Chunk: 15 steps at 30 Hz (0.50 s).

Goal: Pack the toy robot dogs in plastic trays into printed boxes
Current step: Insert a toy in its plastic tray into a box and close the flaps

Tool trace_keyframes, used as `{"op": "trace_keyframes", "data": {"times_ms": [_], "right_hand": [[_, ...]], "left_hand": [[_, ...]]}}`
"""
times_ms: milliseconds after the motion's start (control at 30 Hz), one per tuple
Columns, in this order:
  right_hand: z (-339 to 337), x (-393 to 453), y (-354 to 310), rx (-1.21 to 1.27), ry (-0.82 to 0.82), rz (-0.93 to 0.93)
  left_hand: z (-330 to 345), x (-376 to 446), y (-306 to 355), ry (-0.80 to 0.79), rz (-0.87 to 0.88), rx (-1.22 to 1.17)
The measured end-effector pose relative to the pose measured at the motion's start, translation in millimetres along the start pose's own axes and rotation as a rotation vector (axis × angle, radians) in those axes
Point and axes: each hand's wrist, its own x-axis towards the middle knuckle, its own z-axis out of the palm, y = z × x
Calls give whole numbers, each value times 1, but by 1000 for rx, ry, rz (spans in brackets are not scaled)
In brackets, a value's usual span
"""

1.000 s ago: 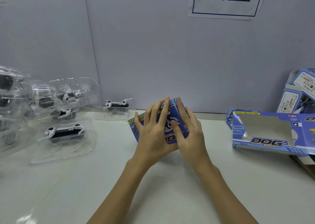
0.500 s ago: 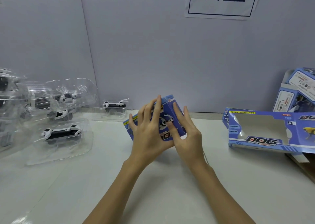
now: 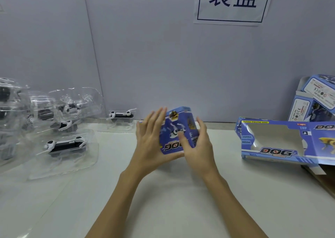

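A blue printed box (image 3: 176,129) with a white dog picture and the word DOG stands tilted at the table's middle, between my two hands. My left hand (image 3: 151,143) lies flat against its left side with straight fingers. My right hand (image 3: 196,145) holds its right side, thumb across the printed front. Toy robot dogs in clear plastic trays lie at the left: one nearest me (image 3: 65,145), one by the wall (image 3: 121,115), and several more stacked behind (image 3: 67,109).
An empty windowed printed box (image 3: 275,139) lies on the table at the right. More printed boxes (image 3: 313,100) are piled at the far right against the wall. A paper sign (image 3: 232,3) hangs on the grey wall. A brown carton edge (image 3: 324,179) shows at lower right.
The box has been turned upright between my hands, so its printed front now faces me. My left hand's fingers have straightened and drawn to the box's left side.
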Motion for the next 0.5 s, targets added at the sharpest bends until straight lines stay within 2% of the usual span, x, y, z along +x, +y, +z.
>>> {"op": "trace_keyframes", "data": {"times_ms": [67, 133, 200, 267, 333, 400, 500], "right_hand": [[-4, 3, 1, -40, 109, 61], [-7, 6, 5, -17, 129, 171], [-8, 9, 8, 55, 102, 312], [-9, 14, 11, 148, 36, 414], [-15, 16, 11, 197, -111, 434], [-25, 18, 11, 108, -285, 371], [-35, 18, 13, -92, -375, 278]], "left_hand": [[-5, -3, -11, 21, -299, -166], [-9, -5, -21, 58, -678, -446], [-11, -5, -28, -25, -931, -673], [-13, -4, -28, -120, -973, -798], [-13, -2, -30, -90, -936, -904], [-17, 1, -34, 2, -856, -1042], [-25, 0, -37, 21, -778, -1091]]}}
